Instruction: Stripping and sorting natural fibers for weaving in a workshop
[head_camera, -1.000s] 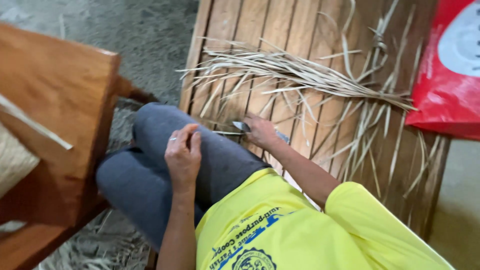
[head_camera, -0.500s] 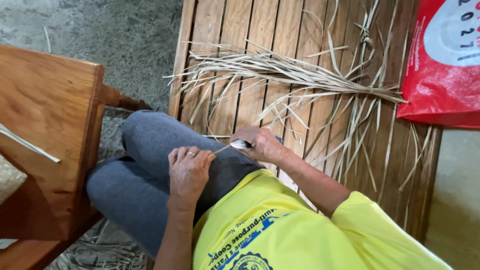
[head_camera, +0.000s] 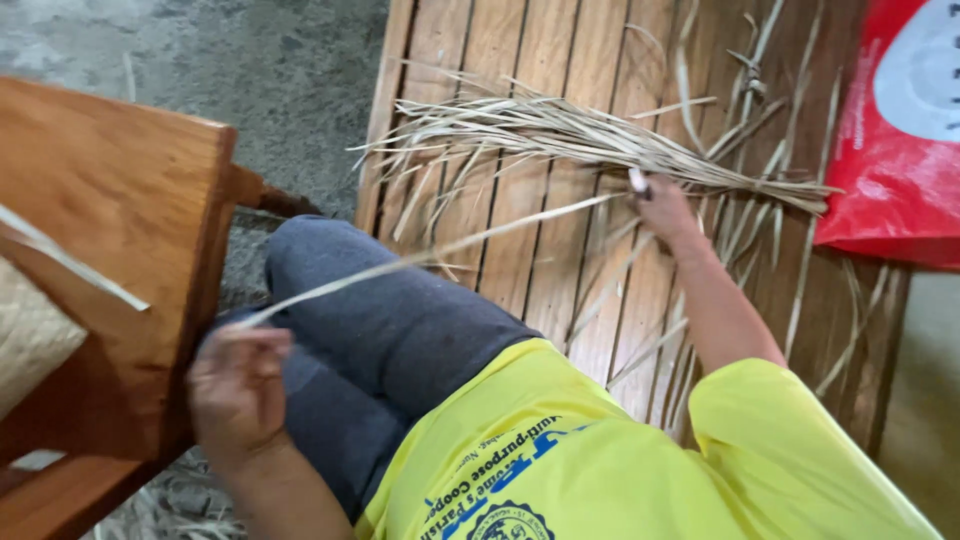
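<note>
Left hand (head_camera: 238, 378) clenched on long pale dried leaf strip (head_camera: 430, 255); right hand (head_camera: 662, 205) grasping strip's far end, beside dried leaf bundle (head_camera: 560, 135) on slatted wooden floor (head_camera: 560, 60).

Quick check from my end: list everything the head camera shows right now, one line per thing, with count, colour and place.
long dried leaf strip: one, pale straw, stretched taut from the left hand across the knee to the right hand
bundle of dried leaf strips: one heap, count of strips unclear, straw-coloured, lying across the slatted platform
loose strips: several, straw, scattered right of the bundle
slatted wooden platform: one, brown, top centre
red plastic bag: one, red with a white patch, upper right
wooden furniture piece: one, reddish brown, left
woven mat piece: one, tan, far left edge
concrete floor: grey, upper left
left hand: pinching the strip's near end
right hand: gripping the strip's far end, a small pale item at the fingertips, unclear what
</note>
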